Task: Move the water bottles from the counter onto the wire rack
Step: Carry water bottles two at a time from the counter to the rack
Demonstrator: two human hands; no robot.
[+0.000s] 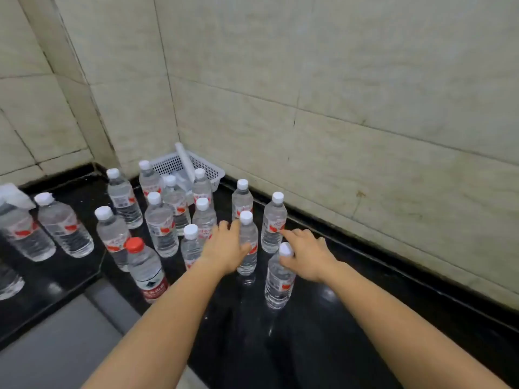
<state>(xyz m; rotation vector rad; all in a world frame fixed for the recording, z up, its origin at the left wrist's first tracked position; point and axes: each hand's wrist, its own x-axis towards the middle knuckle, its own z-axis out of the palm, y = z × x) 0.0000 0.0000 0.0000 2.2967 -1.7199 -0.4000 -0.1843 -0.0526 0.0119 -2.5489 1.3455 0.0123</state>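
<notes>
Several clear water bottles with white caps stand on the black counter (323, 318). One bottle (248, 262) stands just right of my left hand (224, 252), whose spread fingers and thumb touch its left side without closing around it. My right hand (307, 255) hovers open at the cap of the nearest bottle (278, 284). Its index finger stretches toward another bottle (273, 220) by the wall. A bottle with a red cap (146, 272) stands near the counter's front edge. No wire rack is in view.
A white plastic basket (209, 171) holding a white tube sits in the tiled corner behind the bottles. More bottles lean at the far left (66, 226). A raised black lip runs along the wall on the right. A grey floor lies below the counter edge.
</notes>
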